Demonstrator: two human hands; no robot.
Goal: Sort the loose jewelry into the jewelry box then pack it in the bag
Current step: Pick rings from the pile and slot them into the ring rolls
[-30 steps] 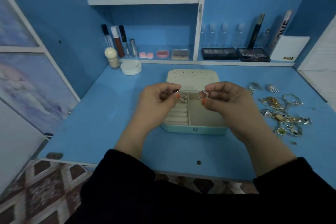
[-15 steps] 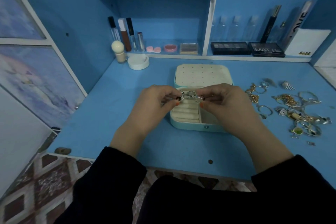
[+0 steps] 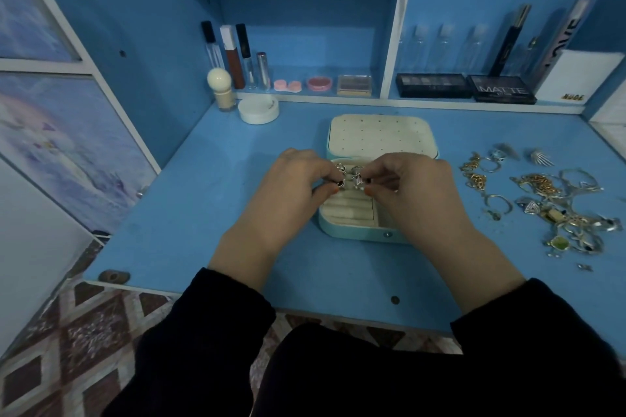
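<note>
The jewelry box (image 3: 359,234) lies open in the middle of the desk (image 3: 189,213), its dotted cream lid (image 3: 381,135) laid flat behind the tray; both hands hover over the back of the tray, above the cream ring rolls (image 3: 349,208); the left hand (image 3: 298,188) pinches a silver ring (image 3: 339,178) between thumb and curled fingertips, and the right hand (image 3: 418,191) pinches a second ring (image 3: 357,176) in the same way; the two rings now sit just beside each other, perhaps touching, though the picture is too small to tell; a second ago the hands were held apart over the box, each ring clear of the other with the tray showing between them; half a second ago they had closed that gap, and they have stayed together since, with little change in grip; the right wrist covers the box's right compartment, so its contents cannot be seen; the loose jewelry (image 3: 559,210), a tangle of gold chains, silver hoops and pendants, lies to the right of the box, well apart from it and unmoved across the frames; a white jar (image 3: 259,109) stands behind and to the left of the box, and dark eyeshadow palettes (image 3: 465,86) rest on the low shelf behind and to the right of it, as before.
</note>
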